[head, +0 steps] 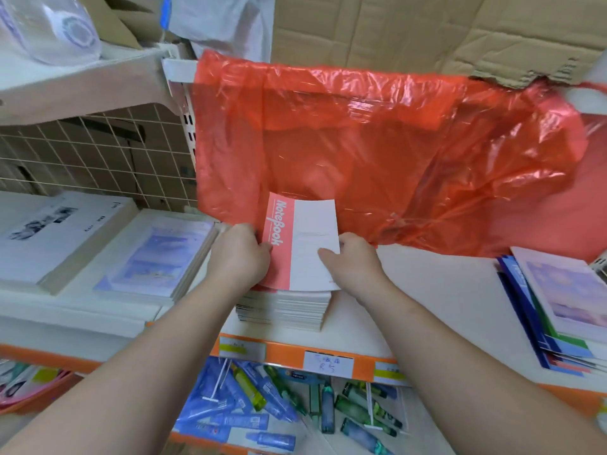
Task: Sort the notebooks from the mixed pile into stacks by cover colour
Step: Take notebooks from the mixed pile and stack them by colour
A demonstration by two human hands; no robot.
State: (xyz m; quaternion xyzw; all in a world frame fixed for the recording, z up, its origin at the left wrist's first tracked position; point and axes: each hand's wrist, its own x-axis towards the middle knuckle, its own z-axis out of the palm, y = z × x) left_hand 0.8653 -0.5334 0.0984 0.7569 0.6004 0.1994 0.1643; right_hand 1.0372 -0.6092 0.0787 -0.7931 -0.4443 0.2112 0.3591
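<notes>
A red-and-white notebook (300, 244) lies on top of a tall stack of notebooks (285, 310) at the middle of the shelf. My left hand (239, 254) grips its left, red edge with curled fingers. My right hand (353, 264) holds its right edge, thumb pressed on the white cover. A mixed pile of blue, green and purple-covered notebooks (555, 313) lies fanned out at the shelf's right end. Purple-covered notebooks (157, 257) form a stack to the left.
A red plastic bag (377, 152) hangs just behind the stack. White booklets (56, 234) lie at far left before a wire grid panel (98, 152). The orange shelf edge (295, 356) carries price labels. Packaged pens (279, 405) fill the lower shelf. Cardboard (427, 31) lines the back.
</notes>
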